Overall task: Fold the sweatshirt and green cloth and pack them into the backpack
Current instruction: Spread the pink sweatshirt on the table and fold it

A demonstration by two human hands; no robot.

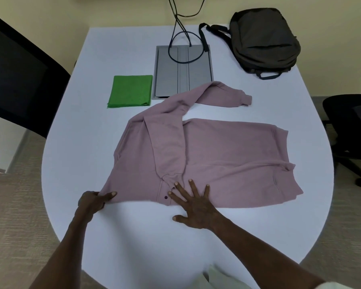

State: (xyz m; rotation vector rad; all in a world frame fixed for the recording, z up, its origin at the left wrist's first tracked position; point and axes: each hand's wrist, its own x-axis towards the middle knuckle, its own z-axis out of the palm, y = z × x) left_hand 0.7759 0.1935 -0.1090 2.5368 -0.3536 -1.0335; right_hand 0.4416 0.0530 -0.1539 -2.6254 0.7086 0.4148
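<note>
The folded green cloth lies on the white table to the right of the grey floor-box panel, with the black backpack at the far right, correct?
Not quite. The head view shows the folded green cloth left of the grey panel, not right. The black backpack is indeed far right on the white table.

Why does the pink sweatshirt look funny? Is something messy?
One sleeve of the sweatshirt sprawls off toward the grey panel, bent and rumpled, unfolded. The green cloth is already neat.
</note>
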